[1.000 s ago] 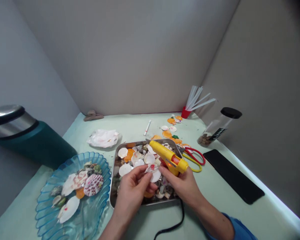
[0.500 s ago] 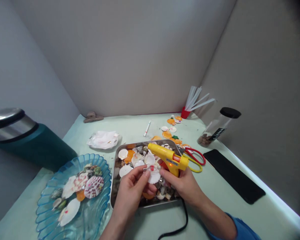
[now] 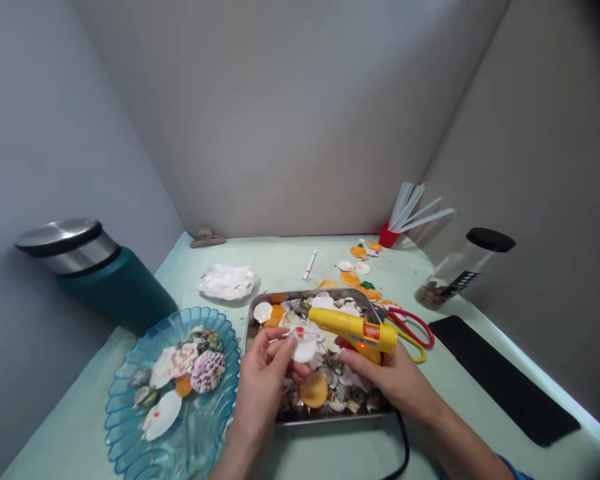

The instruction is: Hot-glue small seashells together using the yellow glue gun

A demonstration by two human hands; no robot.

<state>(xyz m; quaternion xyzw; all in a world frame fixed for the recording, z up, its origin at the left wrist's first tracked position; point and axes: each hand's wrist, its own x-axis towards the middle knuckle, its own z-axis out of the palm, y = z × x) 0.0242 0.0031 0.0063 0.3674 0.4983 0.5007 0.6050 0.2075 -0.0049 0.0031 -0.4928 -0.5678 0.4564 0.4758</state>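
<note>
My left hand (image 3: 265, 380) pinches a small white shell (image 3: 304, 347) with red marks, held over the metal tray (image 3: 330, 419). My right hand (image 3: 387, 377) grips a yellow glue gun (image 3: 353, 325), its nozzle pointing left at the shell and almost touching it. The gun's orange light is on and its black cord (image 3: 403, 447) runs off toward me. The tray under both hands is full of mixed shells, with an orange one (image 3: 313, 389) near my left fingers.
A blue glass dish (image 3: 180, 427) with several shells sits at the left. A teal bin with steel lid (image 3: 97, 277) stands behind it. Red-and-yellow scissors (image 3: 413, 328), a black flat case (image 3: 503, 380), a jar with black lid (image 3: 460, 270), a red cup of sticks (image 3: 405, 217) and crumpled tissue (image 3: 227, 281) lie around.
The glue gun has tipped flatter and its nozzle has closed in on the shell in my left hand. The camera has shifted, so everything sits further right and lower in view.
</note>
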